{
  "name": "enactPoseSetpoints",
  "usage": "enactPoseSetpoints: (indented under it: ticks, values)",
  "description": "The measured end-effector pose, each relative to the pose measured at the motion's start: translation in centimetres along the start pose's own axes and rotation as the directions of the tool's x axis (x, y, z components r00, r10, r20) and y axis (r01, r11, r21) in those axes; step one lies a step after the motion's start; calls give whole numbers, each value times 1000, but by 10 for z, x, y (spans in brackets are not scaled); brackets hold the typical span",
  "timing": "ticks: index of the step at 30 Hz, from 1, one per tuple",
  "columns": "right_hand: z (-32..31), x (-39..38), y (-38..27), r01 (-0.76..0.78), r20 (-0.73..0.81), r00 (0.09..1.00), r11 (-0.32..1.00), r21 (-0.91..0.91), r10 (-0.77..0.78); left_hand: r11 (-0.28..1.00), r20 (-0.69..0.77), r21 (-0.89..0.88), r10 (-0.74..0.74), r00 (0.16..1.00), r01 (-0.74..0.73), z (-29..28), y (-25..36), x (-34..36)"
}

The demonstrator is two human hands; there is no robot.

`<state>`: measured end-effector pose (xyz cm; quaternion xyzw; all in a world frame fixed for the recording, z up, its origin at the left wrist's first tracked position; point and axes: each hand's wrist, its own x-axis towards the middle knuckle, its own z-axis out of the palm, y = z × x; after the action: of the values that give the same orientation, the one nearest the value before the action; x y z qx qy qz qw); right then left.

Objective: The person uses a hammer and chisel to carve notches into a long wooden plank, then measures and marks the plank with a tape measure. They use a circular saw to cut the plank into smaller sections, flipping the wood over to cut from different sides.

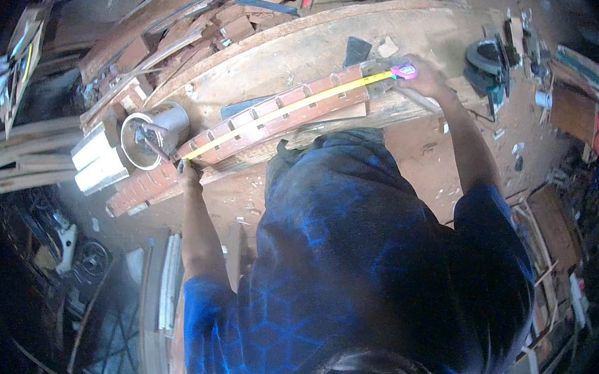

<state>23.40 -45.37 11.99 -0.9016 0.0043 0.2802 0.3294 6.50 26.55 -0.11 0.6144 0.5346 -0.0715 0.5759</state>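
Observation:
A yellow measuring tape (290, 110) runs along a long reddish board (324, 102) with regularly spaced notches or slots, which lies across the wooden bench (428, 33). My right hand (421, 79) grips the pink tape case (402, 73) at the board's right end. At the tape's other end, beside a white bucket (171, 120), my left hand (187, 170) is closed, pressing or pinching the tape against the board. A long tool or stick (151, 139) stands in the bucket. A dark flat piece (356, 51) lies just behind the board.
Scrap timber (224, 31) is heaped behind the bench, with pale blocks (100, 157) left of the bucket. A dark green machine (487, 67) stands at the bench's right end. Planks (30, 155) and metal parts (72, 247) are at the left; more boards (556, 223) lie at the right.

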Motion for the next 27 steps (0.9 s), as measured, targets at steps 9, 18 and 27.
enactPoseSetpoints:
  ticks: [9,18,27]
  values:
    - [4,-11,7,-56,-13,998,998,-36,55,976,88,-151,-145,985,157,-13,-10,36]
    - [26,-32,-18,102,-84,990,981,-165,-117,951,45,-110,296,954,-290,-20,-16,50]
    - [57,-63,-40,-3,118,993,995,95,-8,917,74,-341,246,967,-207,168,6,-157]
